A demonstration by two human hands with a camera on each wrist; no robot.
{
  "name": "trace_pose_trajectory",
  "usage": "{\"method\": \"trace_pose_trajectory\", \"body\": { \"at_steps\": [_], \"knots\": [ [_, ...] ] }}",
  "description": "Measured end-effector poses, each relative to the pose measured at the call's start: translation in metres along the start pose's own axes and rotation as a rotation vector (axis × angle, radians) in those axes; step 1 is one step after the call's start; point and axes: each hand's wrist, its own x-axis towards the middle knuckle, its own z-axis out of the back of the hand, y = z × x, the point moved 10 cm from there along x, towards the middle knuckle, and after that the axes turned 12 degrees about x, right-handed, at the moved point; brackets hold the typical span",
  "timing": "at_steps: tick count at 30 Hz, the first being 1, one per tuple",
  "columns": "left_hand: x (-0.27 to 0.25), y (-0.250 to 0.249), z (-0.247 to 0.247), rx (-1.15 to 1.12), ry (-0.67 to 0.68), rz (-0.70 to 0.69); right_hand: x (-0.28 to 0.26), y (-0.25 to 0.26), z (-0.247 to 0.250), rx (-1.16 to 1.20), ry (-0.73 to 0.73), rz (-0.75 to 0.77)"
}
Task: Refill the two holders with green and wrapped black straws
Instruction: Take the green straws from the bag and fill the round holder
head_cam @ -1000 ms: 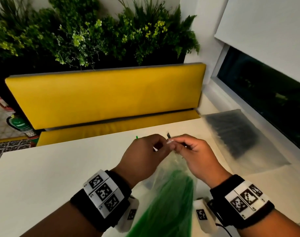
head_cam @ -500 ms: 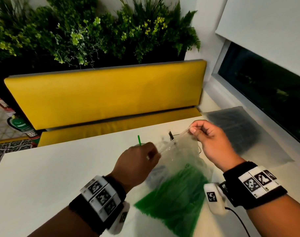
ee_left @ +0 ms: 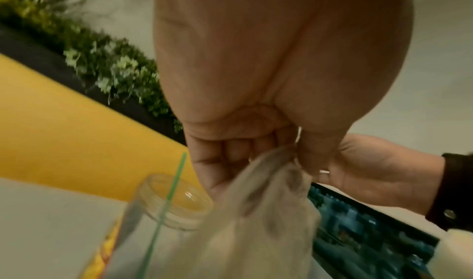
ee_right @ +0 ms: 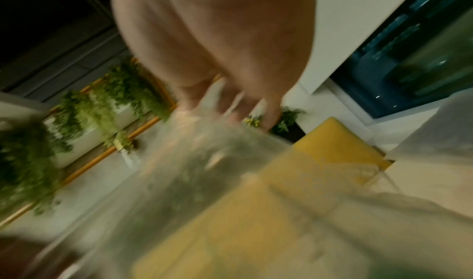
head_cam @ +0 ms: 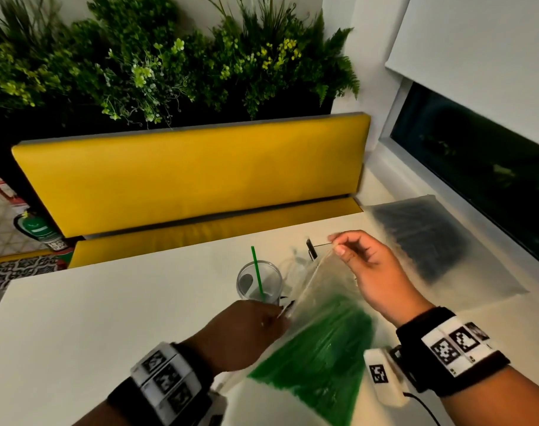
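Above the table (head_cam: 77, 318), both hands pinch the bag (head_cam: 320, 342) mouth. Left hand (head_cam: 246, 333) grips the near edge; right hand (head_cam: 369, 272) the far edge. A straw (head_cam: 257, 272) stands in the cup (head_cam: 259, 282).

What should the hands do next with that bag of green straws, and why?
Probably reach in for a bunch of green straws. Both the left hand and right hand pinch the clear bag mouth, pulled apart, and the clear holder beside it has just one straw.

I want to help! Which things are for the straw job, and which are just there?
For the job: green straw bag, held by both hands; clear holder with one green straw; black straw bag.
Just there: yellow bench, plants, window.
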Motion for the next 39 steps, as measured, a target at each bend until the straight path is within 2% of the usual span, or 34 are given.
{"method": "trace_pose_trajectory", "body": {
  "at_steps": [2,3,5,7,10,13,15,18,21,24,26,27,29,31,35,37,39],
  "knots": [
    [0.013,-0.009,-0.009,-0.192,0.027,0.044,-0.016,0.006,0.014,-0.089,-0.213,0.006],
    [0.015,-0.01,-0.014,-0.357,0.031,0.083,-0.026,0.002,0.015,-0.126,-0.251,-0.037],
    [0.015,-0.013,-0.023,-0.634,0.016,0.141,-0.044,-0.024,-0.004,-0.194,-0.123,-0.276],
    [0.015,-0.015,-0.026,-0.671,-0.03,0.18,-0.059,-0.056,-0.022,-0.119,-0.001,-0.489],
    [0.009,-0.015,-0.026,-0.651,-0.065,0.208,-0.061,-0.077,-0.024,0.17,-0.032,-0.566],
    [0.003,-0.002,-0.023,-0.736,-0.124,0.279,-0.059,-0.087,-0.018,0.257,-0.024,-0.618],
    [-0.001,0.011,-0.017,-0.715,-0.2,0.332,-0.06,-0.09,-0.013,0.286,-0.032,-0.647],
    [-0.011,0.033,-0.003,-0.497,-0.298,0.375,-0.057,-0.092,0.007,0.316,-0.146,-0.648],
    [-0.025,0.066,-0.005,-0.369,-0.297,0.468,-0.061,-0.1,0.016,0.403,-0.217,-0.722],
    [-0.035,0.085,-0.008,-0.261,-0.28,0.532,-0.07,-0.101,0.005,0.396,-0.172,-0.8],
    [-0.038,0.068,0.003,-0.089,-0.33,0.461,-0.07,-0.094,-0.007,0.247,-0.088,-0.765],
    [-0.04,0.048,0.013,0.004,-0.415,0.361,-0.067,-0.09,-0.01,0.123,-0.059,-0.719],
    [-0.045,-0.016,0.03,0.088,-0.561,0.038,-0.06,-0.086,-0.017,-0.017,-0.044,-0.622],
    [-0.045,-0.071,0.023,0.132,-0.589,-0.218,-0.057,-0.083,-0.024,-0.069,-0.064,-0.545],
    [-0.028,-0.105,0.002,0.292,-0.566,-0.291,-0.051,-0.074,-0.036,-0.173,-0.018,-0.421],
    [-0.021,-0.107,-0.003,0.109,-0.502,-0.336,-0.05,-0.073,-0.036,-0.159,-0.01,-0.42],
    [-0.005,-0.088,-0.014,-0.09,-0.349,-0.216,-0.052,-0.076,-0.031,-0.199,-0.011,-0.443]
  ]
}}
